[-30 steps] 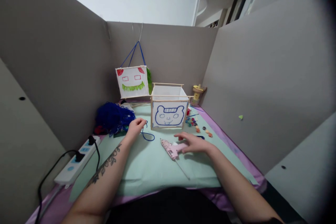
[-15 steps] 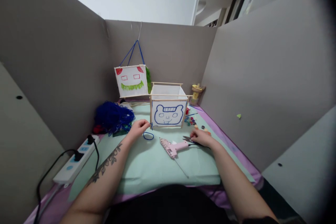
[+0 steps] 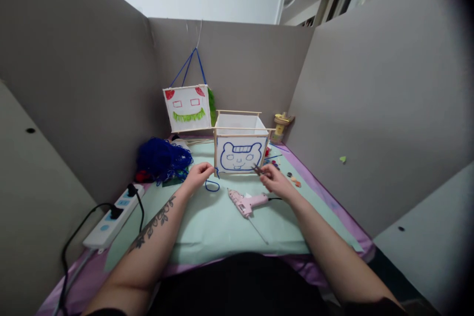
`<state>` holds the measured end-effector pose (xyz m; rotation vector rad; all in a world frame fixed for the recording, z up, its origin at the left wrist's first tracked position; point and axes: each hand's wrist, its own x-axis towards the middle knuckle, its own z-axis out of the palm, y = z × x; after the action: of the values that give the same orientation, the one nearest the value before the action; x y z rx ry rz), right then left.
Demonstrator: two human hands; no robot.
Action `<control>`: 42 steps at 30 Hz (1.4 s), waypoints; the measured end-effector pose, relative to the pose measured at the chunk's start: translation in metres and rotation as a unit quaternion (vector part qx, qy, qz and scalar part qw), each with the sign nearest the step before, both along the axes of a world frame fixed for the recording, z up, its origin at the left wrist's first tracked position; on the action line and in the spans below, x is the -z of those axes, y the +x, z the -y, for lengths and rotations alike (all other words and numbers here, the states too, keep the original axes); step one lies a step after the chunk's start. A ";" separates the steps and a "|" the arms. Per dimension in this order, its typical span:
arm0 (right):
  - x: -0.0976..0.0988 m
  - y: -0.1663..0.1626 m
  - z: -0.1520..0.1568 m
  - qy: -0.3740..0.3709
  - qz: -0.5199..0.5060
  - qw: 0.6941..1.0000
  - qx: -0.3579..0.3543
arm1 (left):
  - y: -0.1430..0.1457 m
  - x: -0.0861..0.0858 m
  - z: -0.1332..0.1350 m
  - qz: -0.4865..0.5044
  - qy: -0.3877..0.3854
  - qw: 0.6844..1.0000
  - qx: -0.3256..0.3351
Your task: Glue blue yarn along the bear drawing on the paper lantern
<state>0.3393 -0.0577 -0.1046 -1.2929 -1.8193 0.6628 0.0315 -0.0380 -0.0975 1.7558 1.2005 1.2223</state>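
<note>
Blue yarn (image 3: 212, 186) is pinched in the closed fingers of my left hand (image 3: 198, 177), with a loop of it hanging below the fingertips. My right hand (image 3: 276, 180) is closed on small dark scissors (image 3: 256, 170), their blades pointing left in front of the box. Between and beyond my hands stands a white box lantern (image 3: 241, 152) with a wooden stick frame and a blue animal face drawn on its front. A pink glue gun (image 3: 247, 202) lies on the green sheet (image 3: 207, 232) nearer to me, its glue stick poking out behind.
A tangled heap of blue yarn (image 3: 163, 158) lies at the left, behind a white power strip (image 3: 113, 219) with black plugs. Another lantern with a red and green face (image 3: 188, 108) hangs at the back. Small coloured pieces (image 3: 294, 180) lie at the right. Grey panels enclose the table.
My right hand has lifted the scissors off the sheet and brought them up and left, in front of the lantern. My left hand keeps the yarn near the lantern's lower left corner.
</note>
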 end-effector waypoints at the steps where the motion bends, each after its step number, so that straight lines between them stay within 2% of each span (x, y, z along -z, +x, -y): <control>1: -0.005 -0.012 0.002 0.002 0.014 0.999 -0.035 | 0.000 0.000 0.000 0.001 -0.001 1.000 0.000; 4: -0.017 -0.043 0.005 0.000 0.056 0.995 -0.085 | -0.001 0.000 0.000 0.002 -0.004 1.000 0.006; 11: -0.025 -0.083 0.001 0.000 0.141 0.990 -0.008 | 0.000 -0.001 0.001 -0.016 0.000 1.000 0.024; 20: -0.023 -0.105 -0.006 -0.024 0.140 0.990 0.020 | 0.001 0.002 0.000 -0.017 0.002 0.998 0.061; 24: -0.018 -0.102 -0.010 -0.029 0.133 0.990 0.028 | -0.002 -0.001 0.001 -0.032 0.007 0.997 0.075; 26: -0.015 -0.094 -0.013 -0.034 0.116 0.992 0.018 | -0.009 -0.003 0.001 -0.071 0.004 0.994 0.079; 28: -0.013 -0.083 -0.016 -0.041 0.098 0.994 0.016 | -0.018 -0.005 0.000 -0.165 -0.003 0.985 0.040; 31: -0.013 -0.063 -0.017 -0.047 0.081 0.995 0.034 | -0.029 -0.007 0.000 -0.318 0.005 0.942 -0.111; 32: -0.013 -0.058 -0.016 -0.047 0.079 0.995 0.043 | -0.030 -0.007 0.001 -0.343 0.017 0.928 -0.145; 33: -0.014 -0.053 -0.014 -0.048 0.081 0.994 0.052 | -0.029 -0.006 0.002 -0.356 0.031 0.922 -0.148; 36: -0.016 -0.044 -0.009 -0.050 0.091 0.992 0.070 | -0.016 0.001 0.003 -0.378 0.049 0.924 -0.029; 38: -0.016 -0.045 -0.005 -0.050 0.093 0.993 0.060 | -0.006 0.007 0.004 -0.405 0.035 0.913 0.036; 42: -0.017 -0.055 0.002 -0.046 0.104 0.993 0.024 | 0.002 0.018 0.003 -0.442 0.022 0.894 0.064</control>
<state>0.2845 -0.0598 -0.0879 -1.5098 -1.9371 0.6104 0.0338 -0.0405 -0.1152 2.4849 1.4886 0.3242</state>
